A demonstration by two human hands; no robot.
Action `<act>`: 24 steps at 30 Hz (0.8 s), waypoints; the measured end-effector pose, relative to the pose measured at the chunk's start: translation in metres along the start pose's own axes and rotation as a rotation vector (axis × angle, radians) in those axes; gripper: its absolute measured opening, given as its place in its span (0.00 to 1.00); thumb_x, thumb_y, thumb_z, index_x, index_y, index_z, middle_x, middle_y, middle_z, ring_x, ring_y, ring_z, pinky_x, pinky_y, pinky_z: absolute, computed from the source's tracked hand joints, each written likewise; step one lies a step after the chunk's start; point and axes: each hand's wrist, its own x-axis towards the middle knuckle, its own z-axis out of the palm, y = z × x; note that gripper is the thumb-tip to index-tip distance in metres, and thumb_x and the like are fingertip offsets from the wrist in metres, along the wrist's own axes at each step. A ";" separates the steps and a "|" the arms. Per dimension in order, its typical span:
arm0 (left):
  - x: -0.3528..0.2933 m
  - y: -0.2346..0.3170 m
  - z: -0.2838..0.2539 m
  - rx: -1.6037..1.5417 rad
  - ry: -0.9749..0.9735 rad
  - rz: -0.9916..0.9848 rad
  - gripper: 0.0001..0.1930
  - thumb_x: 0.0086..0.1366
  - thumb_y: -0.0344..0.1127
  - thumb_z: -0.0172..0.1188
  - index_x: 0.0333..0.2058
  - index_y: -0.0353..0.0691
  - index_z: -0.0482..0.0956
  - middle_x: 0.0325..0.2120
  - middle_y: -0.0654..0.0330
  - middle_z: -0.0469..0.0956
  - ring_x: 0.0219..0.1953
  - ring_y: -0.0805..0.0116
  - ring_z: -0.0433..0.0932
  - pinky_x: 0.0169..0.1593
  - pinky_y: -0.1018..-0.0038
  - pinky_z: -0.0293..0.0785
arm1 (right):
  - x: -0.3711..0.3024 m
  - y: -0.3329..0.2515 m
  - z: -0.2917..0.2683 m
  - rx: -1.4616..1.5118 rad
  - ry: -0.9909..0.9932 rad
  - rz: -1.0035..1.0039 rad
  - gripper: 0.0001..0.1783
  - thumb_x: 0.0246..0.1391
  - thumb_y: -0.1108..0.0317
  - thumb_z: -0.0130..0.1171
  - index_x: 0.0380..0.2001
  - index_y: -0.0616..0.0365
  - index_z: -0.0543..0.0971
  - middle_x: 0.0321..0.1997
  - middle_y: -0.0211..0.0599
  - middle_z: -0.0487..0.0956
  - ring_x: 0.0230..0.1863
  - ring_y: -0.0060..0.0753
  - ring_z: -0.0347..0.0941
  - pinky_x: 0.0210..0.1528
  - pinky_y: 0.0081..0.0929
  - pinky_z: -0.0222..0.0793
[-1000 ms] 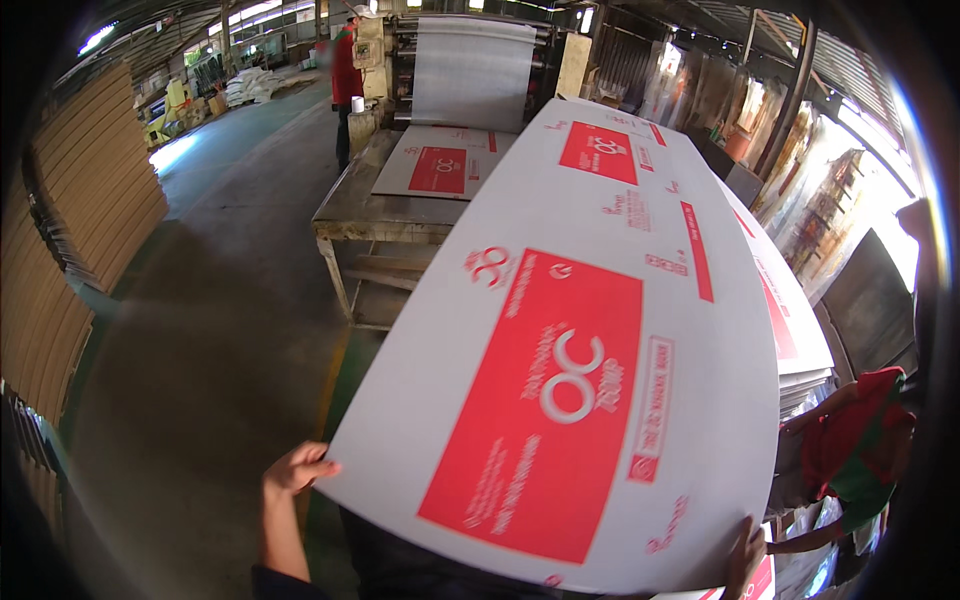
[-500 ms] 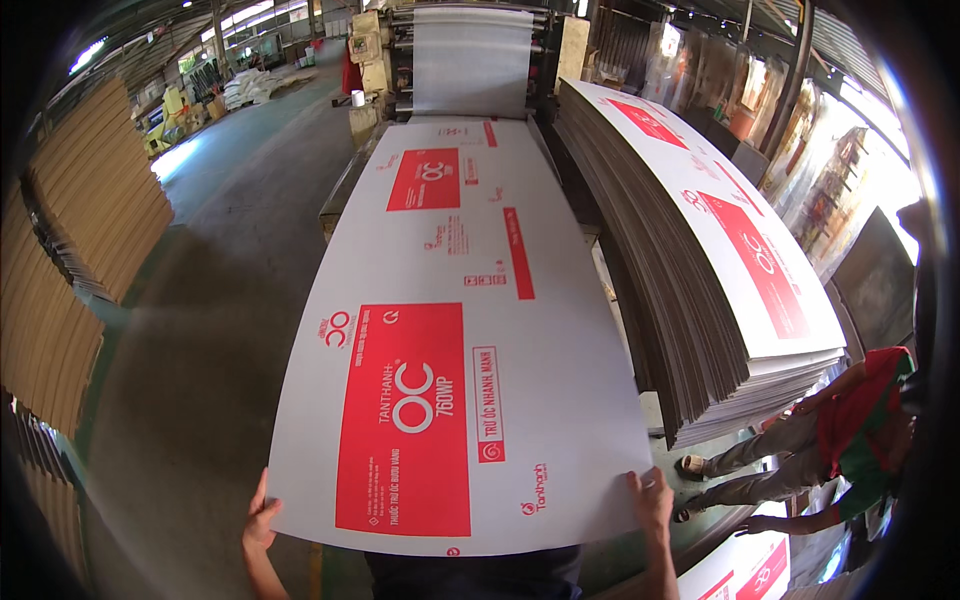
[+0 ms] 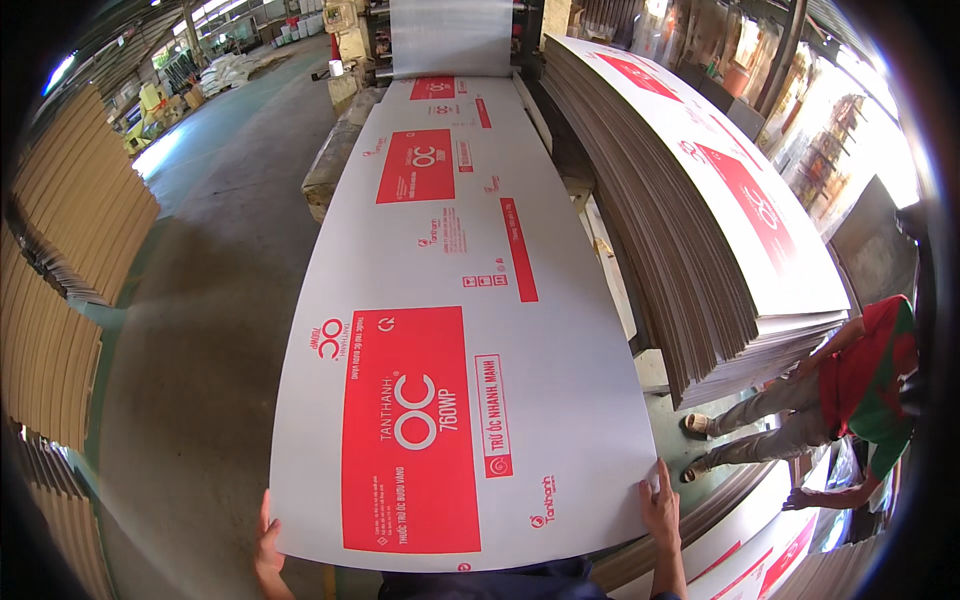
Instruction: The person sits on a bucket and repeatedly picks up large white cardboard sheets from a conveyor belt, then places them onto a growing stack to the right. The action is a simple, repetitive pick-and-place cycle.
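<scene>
A long white cardboard sheet [image 3: 580, 400] printed with red panels stretches from the machine's rollers down to me. My left hand [image 3: 268, 543] is closed on its near left corner, thumb along the edge. At the near right corner my right hand [image 3: 660, 508] grips the sheet, with fingers partly on the top face and the rest hidden. The sheet's near edge lies close to my body, over dark clothing.
The roller machine [image 3: 450, 40] stands ahead. To the right rises a tall stack of printed sheets [image 3: 670, 260]; more printed sheets [image 3: 740, 560] lie lower right beside a co-worker [image 3: 850, 390]. Brown cardboard stacks [image 3: 80, 200] line the left, beyond a strip of floor [image 3: 220, 330].
More of the sheet shows out of the rollers, with another red panel visible at the far end. Both my hands still hold the near corners. The view has shifted slightly.
</scene>
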 end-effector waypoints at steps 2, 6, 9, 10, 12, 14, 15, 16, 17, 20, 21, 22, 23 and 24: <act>0.004 0.002 -0.003 0.098 0.015 0.116 0.39 0.59 0.33 0.58 0.67 0.37 0.51 0.64 0.55 0.59 0.64 0.61 0.58 0.65 0.67 0.52 | -0.005 -0.003 0.003 0.039 0.016 -0.057 0.33 0.56 0.63 0.55 0.63 0.60 0.60 0.10 0.42 0.69 0.12 0.34 0.66 0.21 0.30 0.64; 0.004 0.008 -0.005 0.190 0.092 0.136 0.34 0.61 0.29 0.57 0.64 0.33 0.55 0.61 0.53 0.62 0.62 0.63 0.61 0.64 0.69 0.54 | -0.016 -0.011 0.003 0.081 0.012 -0.034 0.31 0.56 0.64 0.55 0.62 0.59 0.62 0.10 0.42 0.69 0.12 0.32 0.67 0.21 0.28 0.63; -0.003 0.013 -0.003 0.191 0.091 0.130 0.33 0.61 0.28 0.56 0.64 0.31 0.56 0.61 0.52 0.63 0.62 0.64 0.62 0.63 0.70 0.55 | -0.024 -0.017 0.000 0.050 0.029 0.027 0.29 0.58 0.64 0.54 0.61 0.61 0.64 0.12 0.37 0.66 0.13 0.21 0.59 0.21 0.24 0.59; -0.003 0.014 -0.002 0.213 0.094 0.136 0.32 0.62 0.28 0.56 0.64 0.31 0.56 0.61 0.51 0.63 0.61 0.64 0.62 0.63 0.70 0.55 | -0.024 -0.020 0.000 0.046 0.020 0.032 0.28 0.59 0.64 0.53 0.61 0.61 0.65 0.12 0.37 0.66 0.13 0.21 0.59 0.21 0.25 0.59; 0.006 0.017 0.002 0.237 0.104 0.145 0.32 0.62 0.28 0.56 0.63 0.30 0.57 0.60 0.51 0.64 0.61 0.64 0.62 0.63 0.70 0.55 | -0.015 -0.027 0.001 0.024 0.001 0.096 0.28 0.59 0.63 0.53 0.60 0.62 0.65 0.12 0.38 0.65 0.14 0.22 0.59 0.21 0.26 0.59; 0.027 0.020 0.005 0.226 0.092 0.192 0.31 0.62 0.27 0.55 0.63 0.31 0.57 0.60 0.52 0.64 0.61 0.64 0.63 0.63 0.70 0.56 | 0.005 -0.037 0.007 0.064 0.082 -0.044 0.26 0.60 0.63 0.52 0.60 0.62 0.66 0.12 0.39 0.65 0.14 0.25 0.60 0.21 0.27 0.59; 0.043 0.020 0.008 0.243 0.098 0.175 0.30 0.63 0.28 0.55 0.63 0.32 0.57 0.61 0.52 0.64 0.62 0.64 0.62 0.63 0.70 0.55 | 0.018 -0.043 0.011 0.069 0.107 -0.078 0.26 0.60 0.63 0.52 0.59 0.63 0.67 0.12 0.40 0.65 0.14 0.26 0.60 0.21 0.28 0.60; 0.063 0.018 0.013 0.244 0.078 0.196 0.30 0.63 0.28 0.54 0.64 0.33 0.57 0.61 0.52 0.63 0.62 0.63 0.62 0.64 0.70 0.55 | 0.033 -0.048 0.013 0.053 0.102 -0.073 0.25 0.60 0.62 0.52 0.59 0.62 0.67 0.12 0.42 0.66 0.15 0.33 0.63 0.23 0.32 0.61; 0.083 0.017 0.017 0.253 0.036 0.232 0.30 0.64 0.28 0.53 0.64 0.34 0.57 0.61 0.52 0.62 0.62 0.63 0.62 0.64 0.69 0.54 | 0.049 -0.054 0.016 0.037 0.097 -0.069 0.25 0.60 0.62 0.51 0.59 0.61 0.67 0.13 0.45 0.68 0.16 0.40 0.66 0.25 0.35 0.63; 0.134 0.019 0.025 0.258 0.021 0.250 0.29 0.65 0.30 0.53 0.64 0.34 0.57 0.62 0.52 0.62 0.63 0.64 0.61 0.64 0.70 0.55 | 0.089 -0.068 0.024 0.003 0.062 -0.007 0.24 0.60 0.62 0.50 0.57 0.61 0.68 0.18 0.50 0.73 0.22 0.49 0.73 0.30 0.39 0.67; 0.148 0.020 0.028 0.253 0.003 0.244 0.29 0.65 0.30 0.53 0.64 0.34 0.57 0.62 0.52 0.62 0.63 0.64 0.61 0.64 0.70 0.55 | 0.097 -0.071 0.026 -0.005 0.048 0.006 0.23 0.61 0.62 0.50 0.57 0.62 0.69 0.21 0.52 0.76 0.24 0.51 0.75 0.32 0.39 0.69; 0.162 0.022 0.031 0.255 -0.016 0.247 0.29 0.65 0.30 0.53 0.64 0.34 0.57 0.62 0.52 0.62 0.63 0.64 0.61 0.64 0.70 0.55 | 0.107 -0.074 0.029 0.030 0.110 -0.053 0.23 0.61 0.62 0.49 0.56 0.63 0.69 0.25 0.53 0.77 0.29 0.52 0.76 0.35 0.40 0.69; 0.175 0.024 0.035 0.264 -0.037 0.261 0.29 0.65 0.30 0.53 0.64 0.34 0.57 0.62 0.52 0.62 0.62 0.65 0.62 0.64 0.71 0.56 | 0.117 -0.076 0.031 0.070 0.174 -0.134 0.23 0.61 0.62 0.49 0.56 0.63 0.70 0.30 0.55 0.78 0.33 0.53 0.77 0.38 0.40 0.70; 0.188 0.027 0.040 0.235 -0.023 0.231 0.29 0.65 0.29 0.53 0.64 0.34 0.57 0.62 0.53 0.63 0.62 0.65 0.62 0.63 0.71 0.56 | 0.125 -0.078 0.033 0.104 0.214 -0.174 0.23 0.61 0.62 0.48 0.55 0.64 0.70 0.35 0.57 0.79 0.37 0.54 0.78 0.41 0.40 0.71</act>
